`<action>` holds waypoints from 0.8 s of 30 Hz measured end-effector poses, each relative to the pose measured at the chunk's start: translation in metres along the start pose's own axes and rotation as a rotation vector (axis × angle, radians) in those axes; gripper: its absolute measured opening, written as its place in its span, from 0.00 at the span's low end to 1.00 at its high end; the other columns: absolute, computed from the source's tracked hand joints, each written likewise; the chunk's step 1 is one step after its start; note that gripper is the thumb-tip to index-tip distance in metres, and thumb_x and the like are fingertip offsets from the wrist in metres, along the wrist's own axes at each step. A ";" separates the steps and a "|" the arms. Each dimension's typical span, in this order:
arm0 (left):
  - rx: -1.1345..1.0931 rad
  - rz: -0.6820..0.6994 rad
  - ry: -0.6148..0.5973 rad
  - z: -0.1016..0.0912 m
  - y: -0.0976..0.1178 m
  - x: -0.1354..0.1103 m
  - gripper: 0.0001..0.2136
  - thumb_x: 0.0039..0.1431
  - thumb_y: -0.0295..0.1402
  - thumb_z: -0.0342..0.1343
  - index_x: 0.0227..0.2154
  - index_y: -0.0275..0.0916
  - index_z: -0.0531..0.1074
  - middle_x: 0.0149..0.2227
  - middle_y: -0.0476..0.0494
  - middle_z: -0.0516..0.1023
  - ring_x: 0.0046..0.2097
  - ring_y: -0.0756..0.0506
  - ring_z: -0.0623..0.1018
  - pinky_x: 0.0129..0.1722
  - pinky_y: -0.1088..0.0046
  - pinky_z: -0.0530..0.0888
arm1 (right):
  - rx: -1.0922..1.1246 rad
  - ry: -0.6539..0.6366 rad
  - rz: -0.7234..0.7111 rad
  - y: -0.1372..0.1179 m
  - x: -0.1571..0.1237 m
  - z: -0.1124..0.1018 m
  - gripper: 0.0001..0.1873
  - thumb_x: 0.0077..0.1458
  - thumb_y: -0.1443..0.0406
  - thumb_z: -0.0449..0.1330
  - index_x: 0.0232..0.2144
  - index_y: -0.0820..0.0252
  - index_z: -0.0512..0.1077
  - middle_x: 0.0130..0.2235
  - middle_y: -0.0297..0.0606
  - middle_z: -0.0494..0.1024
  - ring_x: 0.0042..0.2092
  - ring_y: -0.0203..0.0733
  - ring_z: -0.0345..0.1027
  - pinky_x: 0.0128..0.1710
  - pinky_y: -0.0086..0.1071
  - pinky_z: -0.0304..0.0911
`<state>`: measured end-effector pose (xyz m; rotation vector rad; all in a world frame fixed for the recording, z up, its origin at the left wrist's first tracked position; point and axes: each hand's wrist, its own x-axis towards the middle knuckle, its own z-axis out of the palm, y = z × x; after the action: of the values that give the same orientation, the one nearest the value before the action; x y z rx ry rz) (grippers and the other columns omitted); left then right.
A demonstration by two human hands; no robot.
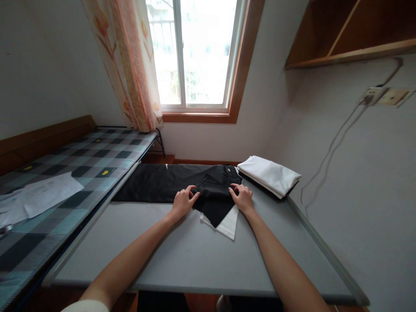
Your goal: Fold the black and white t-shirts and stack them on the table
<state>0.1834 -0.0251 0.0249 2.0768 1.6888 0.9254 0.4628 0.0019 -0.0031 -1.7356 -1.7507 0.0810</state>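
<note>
A pair of black trousers (169, 182) lies flat across the far half of a grey table (195, 255), legs stretched to the left and waistband at the right. A white pocket lining (227, 224) sticks out below the crotch. My left hand (183, 202) rests on the lower edge of the trousers with fingers curled, pressing the cloth. Near the waist, my right hand (242, 197) lies on the fabric with its fingers spread.
A folded white garment (269, 174) sits on dark cloth at the table's far right corner. A bed with a checked cover (81, 160) and white papers (42, 195) runs along the left. Ahead are a window and curtain (130, 65); a wooden shelf and wall socket are on the right.
</note>
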 end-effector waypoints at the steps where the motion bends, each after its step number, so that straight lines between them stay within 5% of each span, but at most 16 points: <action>1: -0.077 -0.003 -0.013 0.001 -0.001 0.000 0.17 0.61 0.44 0.53 0.48 0.42 0.73 0.29 0.49 0.78 0.33 0.47 0.76 0.37 0.72 0.69 | 0.000 -0.007 -0.002 0.000 0.000 0.000 0.15 0.57 0.57 0.55 0.44 0.54 0.75 0.37 0.39 0.76 0.42 0.48 0.64 0.42 0.39 0.53; 6: -0.224 0.064 -0.019 0.005 -0.005 0.004 0.13 0.58 0.39 0.55 0.41 0.40 0.78 0.35 0.46 0.78 0.35 0.48 0.76 0.39 0.72 0.72 | 0.007 -0.024 -0.028 0.000 -0.001 0.000 0.14 0.56 0.62 0.56 0.44 0.52 0.75 0.38 0.38 0.77 0.44 0.48 0.64 0.44 0.39 0.52; 16: -0.111 -0.001 0.066 0.012 -0.010 0.004 0.11 0.57 0.35 0.56 0.41 0.39 0.78 0.42 0.44 0.77 0.33 0.50 0.74 0.39 0.70 0.72 | -0.031 0.002 -0.021 -0.001 -0.002 0.003 0.12 0.58 0.62 0.54 0.41 0.53 0.76 0.38 0.41 0.77 0.42 0.49 0.64 0.43 0.40 0.52; 24: 0.112 -0.063 0.121 0.010 -0.005 -0.002 0.09 0.58 0.36 0.55 0.38 0.44 0.79 0.42 0.44 0.78 0.44 0.41 0.74 0.46 0.61 0.67 | -0.044 0.048 -0.045 -0.003 -0.002 -0.002 0.17 0.56 0.61 0.54 0.47 0.55 0.74 0.38 0.41 0.77 0.42 0.49 0.63 0.44 0.41 0.52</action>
<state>0.1861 -0.0240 0.0142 2.0613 1.8974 0.9746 0.4610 -0.0014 -0.0010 -1.7145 -1.7678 -0.0193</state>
